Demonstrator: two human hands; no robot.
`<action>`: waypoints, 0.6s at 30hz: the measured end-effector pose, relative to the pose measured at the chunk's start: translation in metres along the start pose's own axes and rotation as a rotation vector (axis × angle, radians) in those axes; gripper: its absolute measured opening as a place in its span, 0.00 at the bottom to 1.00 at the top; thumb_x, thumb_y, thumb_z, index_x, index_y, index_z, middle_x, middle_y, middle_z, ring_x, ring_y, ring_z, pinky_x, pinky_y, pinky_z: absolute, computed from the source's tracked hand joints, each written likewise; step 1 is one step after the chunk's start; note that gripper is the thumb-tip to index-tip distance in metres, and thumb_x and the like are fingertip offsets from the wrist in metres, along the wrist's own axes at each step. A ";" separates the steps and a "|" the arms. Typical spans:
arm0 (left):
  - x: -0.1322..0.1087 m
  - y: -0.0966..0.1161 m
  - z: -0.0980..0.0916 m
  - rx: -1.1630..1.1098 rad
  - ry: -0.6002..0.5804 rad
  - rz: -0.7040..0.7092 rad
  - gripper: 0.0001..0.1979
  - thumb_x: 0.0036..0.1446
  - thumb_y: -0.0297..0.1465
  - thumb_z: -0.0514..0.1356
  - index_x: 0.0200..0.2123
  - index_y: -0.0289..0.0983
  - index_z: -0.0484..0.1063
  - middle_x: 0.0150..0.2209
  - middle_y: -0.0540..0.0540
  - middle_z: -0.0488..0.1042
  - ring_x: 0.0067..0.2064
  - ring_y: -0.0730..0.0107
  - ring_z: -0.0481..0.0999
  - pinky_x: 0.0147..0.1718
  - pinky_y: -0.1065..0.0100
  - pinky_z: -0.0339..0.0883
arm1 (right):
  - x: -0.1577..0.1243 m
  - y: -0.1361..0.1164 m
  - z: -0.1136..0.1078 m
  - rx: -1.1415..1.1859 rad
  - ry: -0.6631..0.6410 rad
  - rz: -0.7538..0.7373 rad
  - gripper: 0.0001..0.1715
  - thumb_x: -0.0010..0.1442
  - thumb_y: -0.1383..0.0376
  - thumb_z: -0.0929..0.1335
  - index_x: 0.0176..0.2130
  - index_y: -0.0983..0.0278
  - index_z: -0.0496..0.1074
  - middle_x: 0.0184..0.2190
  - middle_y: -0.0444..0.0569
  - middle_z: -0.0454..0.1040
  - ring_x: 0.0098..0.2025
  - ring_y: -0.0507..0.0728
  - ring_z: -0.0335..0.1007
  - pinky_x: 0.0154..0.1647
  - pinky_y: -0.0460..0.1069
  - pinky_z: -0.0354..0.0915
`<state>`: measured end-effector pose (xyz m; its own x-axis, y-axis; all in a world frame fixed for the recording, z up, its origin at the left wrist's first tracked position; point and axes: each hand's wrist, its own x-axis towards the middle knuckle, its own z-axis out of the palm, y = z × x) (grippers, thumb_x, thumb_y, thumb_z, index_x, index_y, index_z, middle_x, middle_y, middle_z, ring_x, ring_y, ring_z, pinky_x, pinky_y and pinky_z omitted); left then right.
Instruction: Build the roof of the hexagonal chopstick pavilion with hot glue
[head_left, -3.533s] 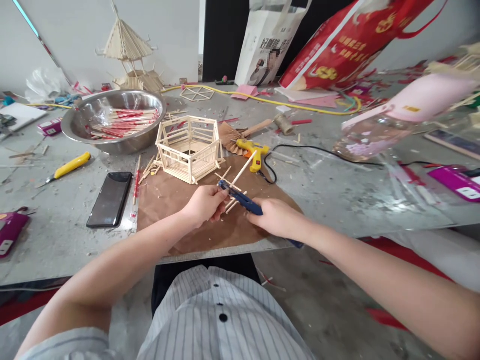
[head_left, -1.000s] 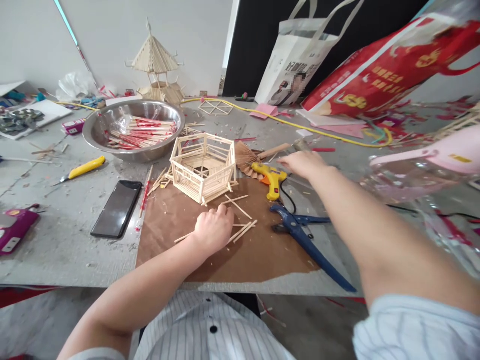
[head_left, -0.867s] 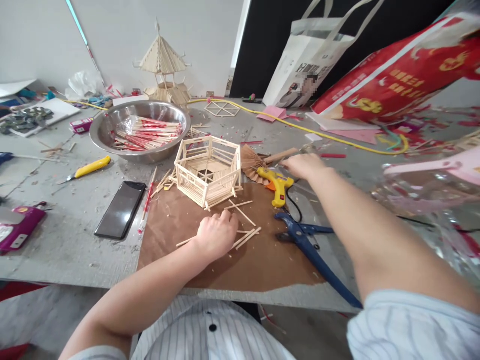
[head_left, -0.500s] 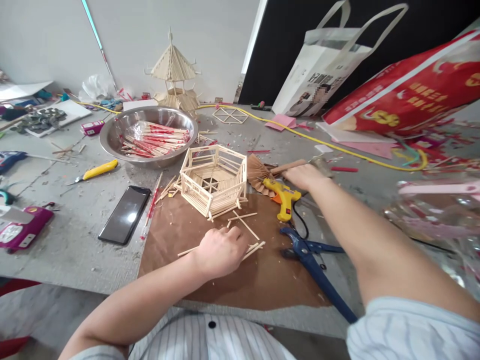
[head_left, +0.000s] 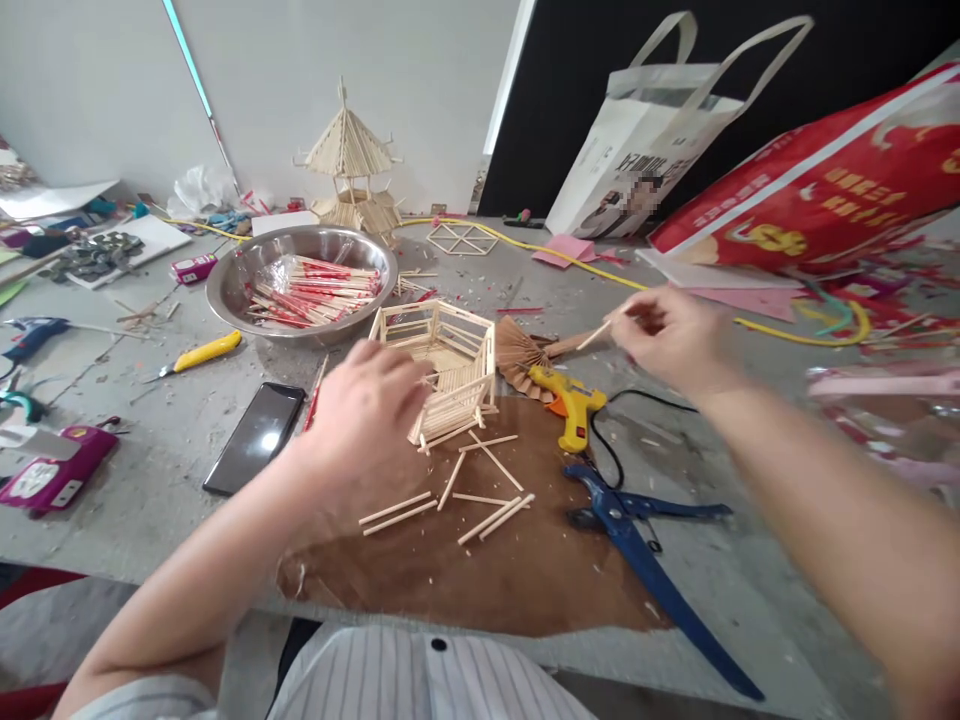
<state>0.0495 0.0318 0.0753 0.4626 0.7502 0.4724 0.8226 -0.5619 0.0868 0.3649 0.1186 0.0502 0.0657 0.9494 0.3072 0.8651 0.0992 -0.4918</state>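
Between the fingertips of my right hand [head_left: 667, 335] is a short thin wooden stick [head_left: 595, 335], tilted, over the right side of the table. My left hand [head_left: 371, 410], slightly blurred, is over the near left side of a six-sided stick structure [head_left: 457, 400] with railings, covering part of it. Its fingers are loosely apart; whether they touch the structure is unclear. Several loose cut sticks [head_left: 496, 520] lie on a brown sheet [head_left: 525, 580] in front of it. A yellow glue gun [head_left: 574, 405] and a brown pleated paper fan shape [head_left: 519, 350] are to its right.
Blue-handled cutters [head_left: 637, 550] lie at right. A steel bowl [head_left: 217, 300] of wrapped sticks, a phone [head_left: 255, 438] and a yellow utility knife [head_left: 206, 352] are at left. Behind stand a stick pavilion [head_left: 345, 150], a yellow cable [head_left: 525, 245] and bags [head_left: 611, 150].
My left hand has left the loose sticks and moved up and left to the six-sided structure. My right hand has lifted toward me from the table, with a stick now showing in its fingers.
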 end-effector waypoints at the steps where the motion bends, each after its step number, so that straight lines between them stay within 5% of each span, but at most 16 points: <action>1: 0.008 -0.011 0.000 -0.004 0.010 -0.031 0.15 0.59 0.33 0.48 0.42 0.37 0.71 0.39 0.46 0.74 0.42 0.66 0.68 0.44 0.65 0.61 | -0.004 -0.016 -0.003 0.250 0.059 -0.002 0.05 0.56 0.64 0.61 0.34 0.64 0.60 0.34 0.57 0.72 0.27 0.52 0.67 0.28 0.46 0.60; 4: 0.032 -0.040 0.007 0.004 -0.074 -0.186 0.15 0.56 0.32 0.51 0.43 0.36 0.72 0.39 0.45 0.74 0.44 0.64 0.69 0.48 0.63 0.60 | -0.012 -0.067 -0.002 0.778 -0.081 0.088 0.03 0.54 0.66 0.63 0.30 0.63 0.60 0.28 0.49 0.72 0.18 0.47 0.63 0.19 0.44 0.60; 7: 0.047 -0.056 0.018 -0.071 -0.224 -0.291 0.16 0.55 0.32 0.51 0.45 0.35 0.71 0.42 0.45 0.74 0.46 0.63 0.69 0.47 0.64 0.61 | -0.010 -0.104 0.014 0.972 -0.349 0.218 0.03 0.53 0.69 0.62 0.28 0.65 0.61 0.23 0.44 0.71 0.14 0.46 0.62 0.13 0.41 0.56; 11: 0.057 -0.065 0.028 -0.209 -0.298 -0.285 0.17 0.56 0.31 0.50 0.47 0.34 0.69 0.45 0.44 0.74 0.44 0.67 0.72 0.45 0.67 0.63 | 0.001 -0.126 0.045 0.993 -0.618 0.305 0.04 0.54 0.72 0.62 0.28 0.65 0.62 0.21 0.43 0.72 0.14 0.46 0.63 0.12 0.40 0.57; 18: 0.064 -0.070 0.043 -0.244 -0.337 -0.188 0.17 0.56 0.29 0.49 0.47 0.36 0.69 0.44 0.46 0.74 0.43 0.68 0.72 0.44 0.68 0.63 | 0.011 -0.134 0.071 0.917 -0.819 0.430 0.08 0.55 0.75 0.62 0.25 0.68 0.62 0.18 0.44 0.70 0.13 0.47 0.65 0.11 0.41 0.61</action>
<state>0.0360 0.1341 0.0623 0.4274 0.8961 0.1199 0.8196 -0.4401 0.3668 0.2146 0.1367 0.0618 -0.3514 0.8283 -0.4363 0.1771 -0.3988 -0.8998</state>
